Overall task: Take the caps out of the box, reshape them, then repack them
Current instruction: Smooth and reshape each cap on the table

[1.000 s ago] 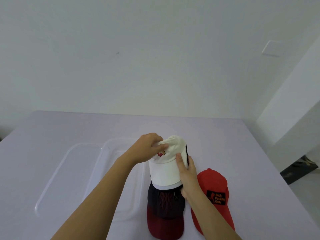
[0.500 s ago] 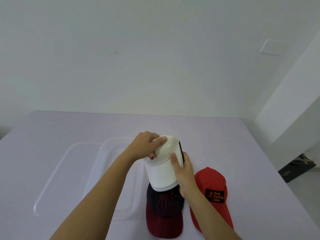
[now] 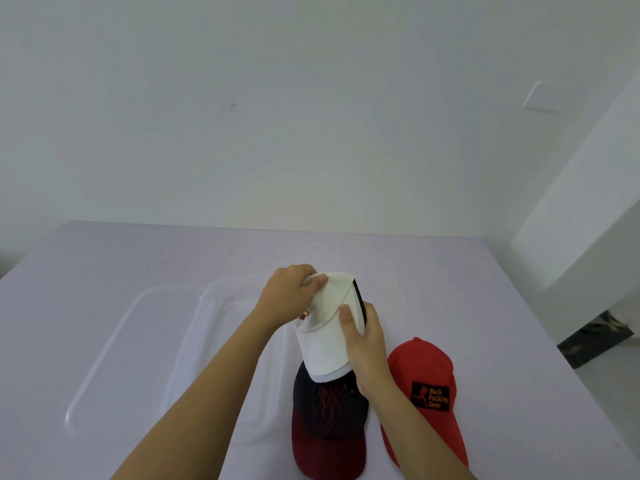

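Note:
I hold a white cap (image 3: 325, 336) up above the table with both hands. My left hand (image 3: 287, 296) pinches the folded crown at its top. My right hand (image 3: 365, 341) grips the cap's right side, thumb pressed on the white fabric. Below it a dark cap with a dark red brim (image 3: 327, 422) lies flat on the table. A red cap (image 3: 424, 386) with a black patch lies to its right. The clear plastic box (image 3: 221, 296) sits left of the caps, partly hidden by my left forearm.
A clear plastic lid (image 3: 114, 341) lies flat beside the box on its left. The pale lilac table (image 3: 121, 258) runs back to a white wall. Its right edge drops to the floor, where a dark object (image 3: 595, 337) lies.
My left hand has folded the crown's top further over to the right. The cap has tilted slightly and my right thumb has shifted up the fabric. The other caps have not moved.

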The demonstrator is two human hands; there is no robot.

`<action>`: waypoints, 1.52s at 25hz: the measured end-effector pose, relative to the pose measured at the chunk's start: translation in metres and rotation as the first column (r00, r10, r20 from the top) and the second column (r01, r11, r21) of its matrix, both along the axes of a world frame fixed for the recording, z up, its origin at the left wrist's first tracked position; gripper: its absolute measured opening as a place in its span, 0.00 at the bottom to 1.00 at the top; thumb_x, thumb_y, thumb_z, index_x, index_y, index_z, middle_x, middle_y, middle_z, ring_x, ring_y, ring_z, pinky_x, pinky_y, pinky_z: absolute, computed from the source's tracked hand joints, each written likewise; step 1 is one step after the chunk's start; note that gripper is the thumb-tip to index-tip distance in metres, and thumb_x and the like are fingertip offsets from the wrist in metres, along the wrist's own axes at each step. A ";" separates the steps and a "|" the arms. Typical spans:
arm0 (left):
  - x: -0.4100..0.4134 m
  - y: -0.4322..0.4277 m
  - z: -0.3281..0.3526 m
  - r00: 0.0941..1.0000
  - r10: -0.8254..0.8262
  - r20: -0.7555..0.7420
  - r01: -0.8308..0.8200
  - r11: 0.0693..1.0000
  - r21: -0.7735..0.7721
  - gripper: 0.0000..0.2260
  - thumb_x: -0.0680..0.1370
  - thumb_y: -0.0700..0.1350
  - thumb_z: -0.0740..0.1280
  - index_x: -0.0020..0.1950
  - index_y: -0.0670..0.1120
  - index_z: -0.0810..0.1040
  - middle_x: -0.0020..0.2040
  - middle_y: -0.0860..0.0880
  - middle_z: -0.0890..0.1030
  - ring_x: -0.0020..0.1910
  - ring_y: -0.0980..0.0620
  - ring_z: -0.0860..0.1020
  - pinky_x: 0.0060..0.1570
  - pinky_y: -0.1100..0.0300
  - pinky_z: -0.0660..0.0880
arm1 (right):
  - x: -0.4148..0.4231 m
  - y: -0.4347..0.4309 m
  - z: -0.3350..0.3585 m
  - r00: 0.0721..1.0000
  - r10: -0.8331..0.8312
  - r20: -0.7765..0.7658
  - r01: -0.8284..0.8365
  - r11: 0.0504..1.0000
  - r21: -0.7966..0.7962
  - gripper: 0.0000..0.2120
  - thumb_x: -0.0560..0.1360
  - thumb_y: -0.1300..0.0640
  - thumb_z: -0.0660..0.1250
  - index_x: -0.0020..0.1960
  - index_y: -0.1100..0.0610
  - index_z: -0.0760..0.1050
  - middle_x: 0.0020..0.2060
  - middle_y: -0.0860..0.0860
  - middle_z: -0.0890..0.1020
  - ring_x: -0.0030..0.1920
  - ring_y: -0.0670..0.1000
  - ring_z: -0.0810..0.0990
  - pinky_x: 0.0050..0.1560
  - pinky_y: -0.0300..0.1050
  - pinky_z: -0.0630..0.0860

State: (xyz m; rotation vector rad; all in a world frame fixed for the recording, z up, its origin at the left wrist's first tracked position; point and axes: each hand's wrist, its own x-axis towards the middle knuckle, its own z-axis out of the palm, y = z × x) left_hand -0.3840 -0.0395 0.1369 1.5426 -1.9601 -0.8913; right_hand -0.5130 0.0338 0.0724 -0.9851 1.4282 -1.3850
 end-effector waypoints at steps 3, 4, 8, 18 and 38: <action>-0.007 0.005 -0.001 0.994 0.070 0.079 -0.066 0.997 -0.048 0.08 0.78 0.50 0.57 0.50 0.49 0.75 0.41 0.46 0.81 0.37 0.44 0.80 0.42 0.53 0.76 | -0.002 -0.004 0.002 0.999 -0.003 -0.048 0.004 1.000 0.002 0.07 0.77 0.49 0.63 0.52 0.51 0.72 0.47 0.48 0.81 0.48 0.48 0.80 0.44 0.40 0.76; -0.009 0.005 0.001 0.989 0.057 0.139 -0.045 0.995 -0.087 0.09 0.77 0.50 0.57 0.50 0.50 0.74 0.41 0.46 0.81 0.38 0.44 0.80 0.42 0.53 0.76 | -0.003 -0.005 0.001 0.997 -0.008 -0.071 0.008 1.000 0.004 0.08 0.77 0.48 0.63 0.52 0.51 0.72 0.46 0.49 0.81 0.47 0.49 0.80 0.44 0.41 0.77; -0.016 0.004 0.007 0.977 0.001 0.212 0.032 0.988 -0.152 0.11 0.79 0.53 0.59 0.51 0.47 0.77 0.42 0.48 0.80 0.38 0.46 0.76 0.37 0.58 0.69 | -0.002 -0.004 -0.003 0.993 0.011 -0.113 -0.009 1.000 0.012 0.08 0.77 0.47 0.63 0.53 0.50 0.71 0.46 0.49 0.80 0.48 0.51 0.80 0.47 0.46 0.78; -0.016 -0.001 0.021 0.980 -0.009 0.197 0.043 0.985 -0.165 0.19 0.79 0.61 0.51 0.48 0.52 0.76 0.38 0.50 0.79 0.42 0.45 0.77 0.36 0.58 0.68 | 0.003 -0.001 -0.006 0.974 -0.006 0.227 -0.037 0.983 0.182 0.12 0.78 0.45 0.59 0.57 0.49 0.72 0.50 0.49 0.81 0.50 0.49 0.81 0.44 0.41 0.77; 0.019 0.013 -0.018 0.671 0.297 -0.679 0.177 0.826 0.535 0.35 0.65 0.42 0.67 0.71 0.54 0.64 0.64 0.45 0.75 0.59 0.45 0.76 0.54 0.48 0.76 | -0.016 -0.011 0.010 0.749 0.037 0.662 -0.155 0.980 0.121 0.26 0.75 0.36 0.56 0.64 0.51 0.74 0.57 0.54 0.82 0.54 0.55 0.83 0.47 0.49 0.81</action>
